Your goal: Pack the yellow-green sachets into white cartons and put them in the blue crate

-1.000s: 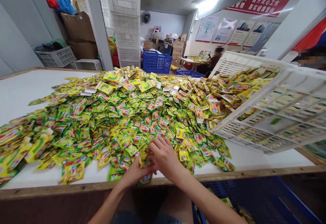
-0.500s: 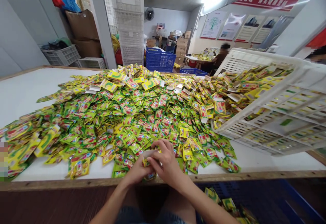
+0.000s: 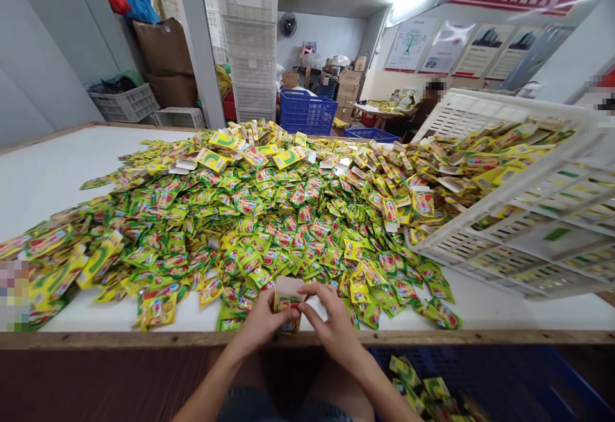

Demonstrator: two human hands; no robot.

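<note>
Close to the table's front edge, a small yellow-green cardboard box (image 3: 284, 300) is held up with its white flap raised. My left hand (image 3: 265, 318) grips it from the left, thumb across the printed front. My right hand (image 3: 327, 316) is closed at the box's right edge, thumb and fingertips at its upper corner; whether a sachet is between them cannot be made out. Beyond both hands spreads a heap of green sachets (image 3: 283, 233) with red fruit printing. Several yellow sachets (image 3: 361, 275) lie right of my right hand.
A tilted white plastic crate (image 3: 485, 233) on the right spills flat yellow boxes (image 3: 425, 203) onto the white table (image 3: 52, 172). Below the wooden front edge (image 3: 158, 340) stands a blue crate (image 3: 523, 377) with filled packs. A person (image 3: 427, 108) sits at a far table.
The box has turned upright, showing its printed front and raised flap. My right hand has shifted from over the box to its right edge. The view has swung slightly left.
</note>
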